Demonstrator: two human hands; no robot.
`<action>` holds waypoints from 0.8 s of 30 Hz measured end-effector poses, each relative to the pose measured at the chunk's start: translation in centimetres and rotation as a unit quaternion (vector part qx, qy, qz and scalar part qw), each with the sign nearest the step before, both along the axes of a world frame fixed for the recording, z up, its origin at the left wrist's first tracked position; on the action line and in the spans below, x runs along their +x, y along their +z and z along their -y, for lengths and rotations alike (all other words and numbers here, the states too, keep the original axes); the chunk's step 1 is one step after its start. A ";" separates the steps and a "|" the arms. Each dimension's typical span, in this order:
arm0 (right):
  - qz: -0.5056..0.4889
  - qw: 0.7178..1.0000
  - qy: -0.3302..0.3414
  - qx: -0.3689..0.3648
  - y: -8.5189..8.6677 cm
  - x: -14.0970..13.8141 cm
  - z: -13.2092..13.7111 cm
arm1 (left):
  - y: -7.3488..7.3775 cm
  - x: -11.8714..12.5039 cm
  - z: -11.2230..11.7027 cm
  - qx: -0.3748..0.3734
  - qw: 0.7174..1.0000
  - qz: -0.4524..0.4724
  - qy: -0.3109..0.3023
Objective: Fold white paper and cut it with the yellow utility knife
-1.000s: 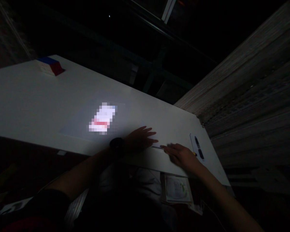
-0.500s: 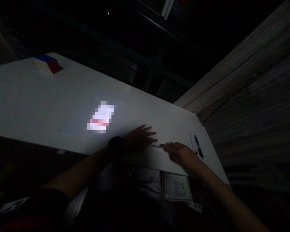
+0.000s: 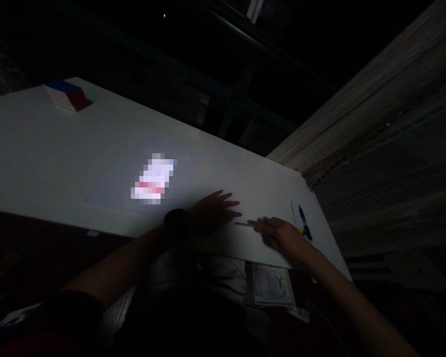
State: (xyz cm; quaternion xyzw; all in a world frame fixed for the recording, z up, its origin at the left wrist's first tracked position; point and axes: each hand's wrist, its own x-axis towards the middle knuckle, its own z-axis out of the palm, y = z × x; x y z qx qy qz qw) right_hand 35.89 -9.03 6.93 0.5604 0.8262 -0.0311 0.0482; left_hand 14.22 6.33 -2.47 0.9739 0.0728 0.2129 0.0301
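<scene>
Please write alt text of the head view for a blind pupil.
A left hand with fingers spread and a right hand with fingertips at a thin strip reach over a dim white table. A bright pixelated patch and a cube lie left; a pen, right.

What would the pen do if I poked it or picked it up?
The pen would probably roll sideways, because it looks long and slim. It should stay stiff when lifted, since it looks straight. A hard poke might send it off, as the table's edge is close.
</scene>
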 end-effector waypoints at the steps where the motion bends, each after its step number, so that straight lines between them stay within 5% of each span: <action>1: -0.002 1.000 -0.002 0.001 -0.1 0.1 0.0 | -0.1 0.0 -0.1 0.000 1.000 0.000 0.000; 24: 0.025 1.000 -0.008 0.008 -0.1 1.7 0.9 | -0.5 0.3 -0.4 0.002 1.000 0.003 -0.008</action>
